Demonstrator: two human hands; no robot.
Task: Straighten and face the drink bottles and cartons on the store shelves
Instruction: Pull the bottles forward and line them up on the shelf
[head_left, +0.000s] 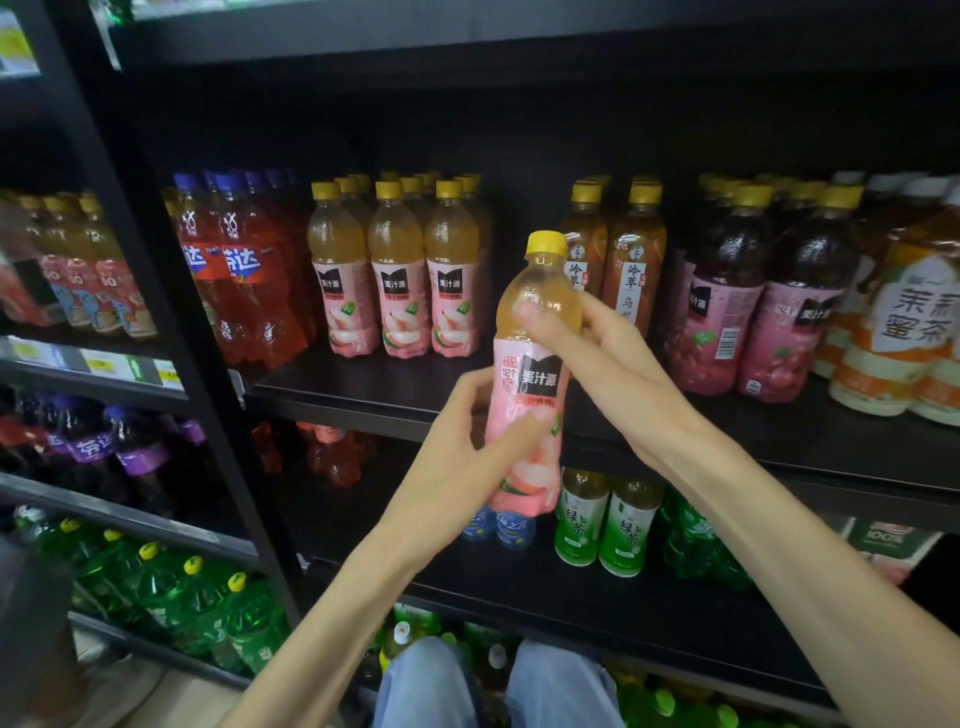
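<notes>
An open gap on the shelf (395, 384) separates peach juice bottles (397, 270) from oolong tea bottles (615, 254); its depth looks dark, perhaps unoccupied.

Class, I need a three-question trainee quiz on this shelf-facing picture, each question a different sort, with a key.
1. True or false: the peach drink bottle stands on the shelf.
2. Which hand grips its upper part? A) left hand B) right hand
3. Fill in: its cap is ____.

Key: 1 false, both hands hold it in front of the shelf; 2 B; 3 yellow.
</notes>
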